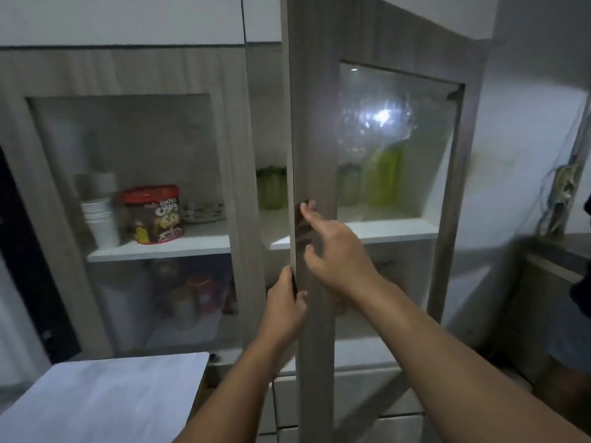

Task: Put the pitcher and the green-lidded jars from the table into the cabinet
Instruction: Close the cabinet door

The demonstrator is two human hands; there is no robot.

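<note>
The cabinet's right door (315,129), grey wood with a glass pane, stands partly open, edge toward me. My left hand (286,303) grips the door's edge low down. My right hand (332,247) rests on the door's face, fingers on its dark handle (302,223). Behind the door, on the white shelf (393,227), stand a green-lidded jar (271,188), another jar (348,185) and a yellow-green pitcher (383,177), blurred through the glass. A bright glare on the pane hides what is above them.
The left door (128,78) is closed; behind its glass are stacked white cups (100,219), a red-lidded cereal tub (153,214) and a basket. A white table corner (128,388) lies at lower left. A counter (556,251) and wall cables are at right.
</note>
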